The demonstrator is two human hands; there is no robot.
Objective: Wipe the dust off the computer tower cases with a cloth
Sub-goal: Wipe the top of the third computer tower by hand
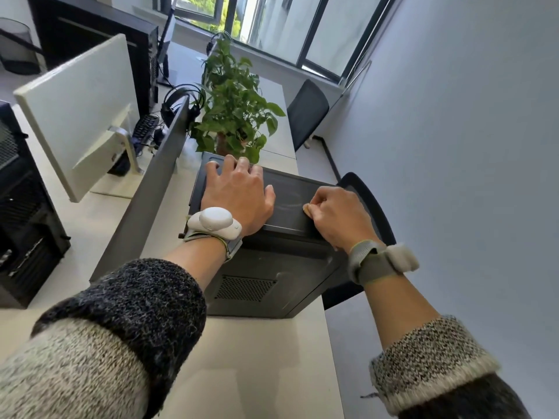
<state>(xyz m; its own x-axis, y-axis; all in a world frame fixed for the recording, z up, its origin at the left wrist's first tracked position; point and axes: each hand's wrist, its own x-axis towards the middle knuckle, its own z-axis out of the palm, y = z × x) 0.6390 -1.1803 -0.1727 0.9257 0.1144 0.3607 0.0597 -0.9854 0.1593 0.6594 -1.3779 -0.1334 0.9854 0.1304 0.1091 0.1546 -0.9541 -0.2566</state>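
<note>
Computer tower case [272, 267]: dark, standing on the white bench [257, 358] at frame centre, vented side panel toward the camera, right side near the bench edge.

Left hand [239, 192]: palm flat on the case's top panel, fingers [242, 164] released and spread, tips at the far edge of the top. Not gripping anything.

Right hand [338, 216]: on the same top panel at 3 o'clock from the left hand, close beside it but not touching. Fingers clenched around the cloth [306, 209] (only a small tan corner shows past the thumb side, so its size and fold can't be told). The cloth is against the top panel.

Both wrists carry a strapped white wrist device: left [214, 222], right [399, 257].

Around the case:
- 12 o'clock: potted plant [236, 110], just behind the case.
- 9 o'clock: grey divider panel [145, 192] running along the bench, just beside the case.
- 10 o'clock, beyond the divider: white monitor [75, 110] seen from its back, then keyboard [145, 126] and headphones [178, 101].
- 3 o'clock: dark chair [375, 207], just beside the bench edge.
- Frame left edge: second black tower [27, 225].
- 11 o'clock, far: third black tower [99, 46].
</note>
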